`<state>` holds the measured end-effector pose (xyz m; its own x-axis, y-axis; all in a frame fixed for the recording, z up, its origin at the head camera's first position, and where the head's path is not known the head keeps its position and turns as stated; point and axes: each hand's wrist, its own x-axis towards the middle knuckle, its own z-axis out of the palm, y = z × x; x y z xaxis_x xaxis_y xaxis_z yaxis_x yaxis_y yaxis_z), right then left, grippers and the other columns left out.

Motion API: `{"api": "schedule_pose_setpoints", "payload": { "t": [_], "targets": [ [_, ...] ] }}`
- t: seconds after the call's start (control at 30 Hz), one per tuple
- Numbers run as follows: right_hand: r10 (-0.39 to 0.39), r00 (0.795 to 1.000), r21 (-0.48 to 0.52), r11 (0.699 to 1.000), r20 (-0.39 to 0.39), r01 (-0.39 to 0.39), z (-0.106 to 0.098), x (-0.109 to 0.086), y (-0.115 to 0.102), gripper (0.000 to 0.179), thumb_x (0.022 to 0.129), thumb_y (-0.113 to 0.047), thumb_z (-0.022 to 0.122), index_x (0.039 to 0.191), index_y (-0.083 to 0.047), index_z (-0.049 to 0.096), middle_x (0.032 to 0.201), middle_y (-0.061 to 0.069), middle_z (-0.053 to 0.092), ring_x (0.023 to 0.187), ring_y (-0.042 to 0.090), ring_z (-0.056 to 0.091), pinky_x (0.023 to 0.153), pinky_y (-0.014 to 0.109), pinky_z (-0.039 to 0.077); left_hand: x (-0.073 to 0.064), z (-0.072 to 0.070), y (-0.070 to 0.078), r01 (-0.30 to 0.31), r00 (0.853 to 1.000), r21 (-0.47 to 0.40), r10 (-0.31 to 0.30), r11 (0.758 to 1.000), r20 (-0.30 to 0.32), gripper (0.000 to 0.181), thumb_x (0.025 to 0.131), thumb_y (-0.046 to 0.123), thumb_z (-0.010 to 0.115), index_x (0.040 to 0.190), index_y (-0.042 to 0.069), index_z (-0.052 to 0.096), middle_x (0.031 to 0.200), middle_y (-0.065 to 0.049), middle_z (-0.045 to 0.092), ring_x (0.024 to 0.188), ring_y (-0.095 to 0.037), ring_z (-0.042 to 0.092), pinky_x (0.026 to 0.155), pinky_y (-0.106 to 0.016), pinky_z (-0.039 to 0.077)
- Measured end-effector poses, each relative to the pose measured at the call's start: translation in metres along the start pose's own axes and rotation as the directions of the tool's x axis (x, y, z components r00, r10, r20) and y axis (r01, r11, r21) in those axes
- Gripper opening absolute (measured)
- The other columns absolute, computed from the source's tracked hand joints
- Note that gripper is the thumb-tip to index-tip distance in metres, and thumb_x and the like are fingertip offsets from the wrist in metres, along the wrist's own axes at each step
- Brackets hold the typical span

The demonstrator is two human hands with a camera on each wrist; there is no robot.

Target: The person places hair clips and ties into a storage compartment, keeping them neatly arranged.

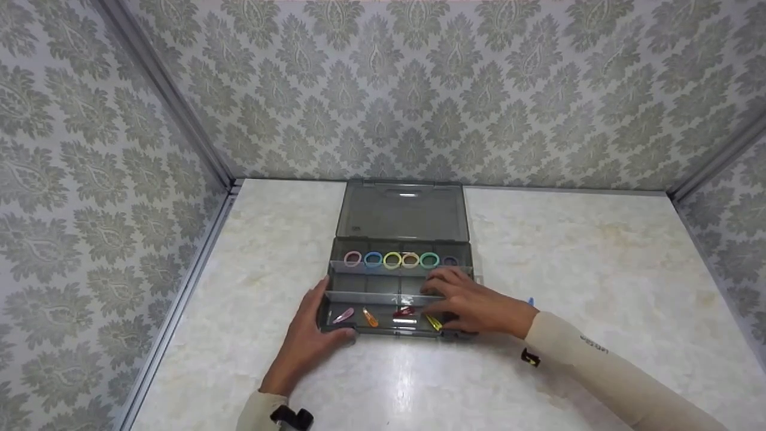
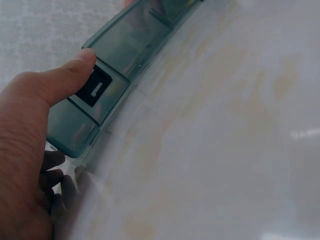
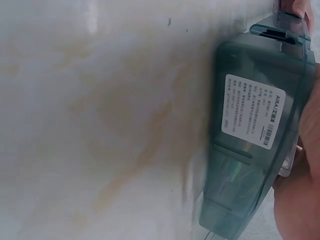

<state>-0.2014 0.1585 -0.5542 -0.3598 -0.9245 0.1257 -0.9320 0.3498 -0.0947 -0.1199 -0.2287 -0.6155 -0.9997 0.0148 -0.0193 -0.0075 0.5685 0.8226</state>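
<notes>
A translucent grey-green divided storage box [image 1: 366, 282] lies with its lid [image 1: 402, 211] folded back. My left hand [image 1: 311, 332] grips its front left corner, the thumb [image 2: 85, 62] over the front wall near a dark latch [image 2: 94, 86]. In the front row lie a pink hair clip [image 1: 343, 315], an orange one [image 1: 370, 318], a red one [image 1: 404, 311] and a yellow one [image 1: 434, 322]. My right hand [image 1: 470, 302] reaches over the right side, its index finger and thumb beside the yellow clip; I cannot tell whether they pinch it.
Several coloured hair ties [image 1: 392, 260] stand in the back row. A blue item [image 1: 531, 301] shows on the white marbled table [image 1: 574, 257] behind my right wrist. A printed label [image 3: 253, 111] is on the box's outer wall. Patterned walls [image 1: 413, 90] enclose the table.
</notes>
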Motion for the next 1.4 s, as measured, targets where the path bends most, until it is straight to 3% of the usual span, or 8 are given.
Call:
{"api": "schedule_pose_setpoints", "payload": {
  "t": [0.4, 0.63, 0.83, 1.1, 1.4],
  "targets": [
    [0.047, 0.998, -0.003, 0.999, 0.046, -0.047, -0.001, 0.0, -0.002, 0.044, 0.094, -0.034, 0.091, 0.136, -0.024, 0.08, 0.151, 0.008, 0.059, 0.146, 0.032, 0.045, 0.122, 0.06, 0.041, 0.001, 0.001, 0.002, 0.031, 0.999, 0.005, -0.031, 1.0, 0.013, 0.128, 0.074, 0.067, 0.096, 0.176, 0.042, 0.022, 0.182, -0.007, 0.025, 0.169, -0.038, 0.017, 0.132, -0.065, 0.023],
    [0.067, 0.993, 0.155, 0.987, -0.094, -0.052, -0.003, -0.012, 0.001, 0.033, 0.096, -0.029, 0.091, 0.125, -0.016, 0.083, 0.148, 0.011, 0.062, 0.145, 0.035, 0.048, 0.118, 0.062, 0.043, 0.001, 0.001, 0.002, 0.023, 1.0, 0.007, -0.024, 1.0, 0.016, 0.129, 0.074, 0.068, 0.096, 0.176, 0.042, 0.022, 0.182, -0.007, 0.025, 0.169, -0.039, 0.016, 0.132, -0.066, 0.023],
    [0.103, 0.973, 0.253, 0.966, -0.208, -0.048, -0.003, -0.026, 0.004, 0.028, 0.094, -0.024, 0.092, 0.118, -0.013, 0.085, 0.144, 0.012, 0.065, 0.143, 0.04, 0.049, 0.116, 0.064, 0.041, 0.001, 0.001, 0.001, 0.011, 1.0, 0.005, -0.011, 1.0, 0.009, 0.129, 0.074, 0.069, 0.095, 0.176, 0.042, 0.022, 0.182, -0.005, 0.026, 0.169, -0.038, 0.017, 0.132, -0.065, 0.024],
    [0.142, 0.92, 0.336, 0.942, -0.364, -0.012, 0.0, -0.045, 0.008, 0.031, 0.084, -0.01, 0.097, 0.111, -0.01, 0.083, 0.139, 0.016, 0.067, 0.136, 0.045, 0.053, 0.114, 0.061, 0.038, 0.0, 0.0, 0.0, 0.01, 1.0, 0.016, -0.01, 1.0, 0.01, 0.126, 0.077, 0.065, 0.096, 0.176, 0.042, 0.022, 0.182, -0.008, 0.026, 0.169, -0.039, 0.018, 0.132, -0.065, 0.024],
    [0.281, 0.883, 0.446, 0.89, -0.376, -0.094, 0.003, -0.07, 0.01, 0.024, 0.092, -0.013, 0.092, 0.115, -0.013, 0.083, 0.142, 0.016, 0.066, 0.141, 0.034, 0.048, 0.118, 0.042, 0.038, 0.001, 0.001, 0.001, 0.01, 1.0, 0.031, -0.01, 0.999, 0.007, 0.127, 0.076, 0.066, 0.095, 0.176, 0.042, 0.022, 0.182, -0.008, 0.026, 0.169, -0.04, 0.017, 0.132, -0.066, 0.023]
  ]
}}
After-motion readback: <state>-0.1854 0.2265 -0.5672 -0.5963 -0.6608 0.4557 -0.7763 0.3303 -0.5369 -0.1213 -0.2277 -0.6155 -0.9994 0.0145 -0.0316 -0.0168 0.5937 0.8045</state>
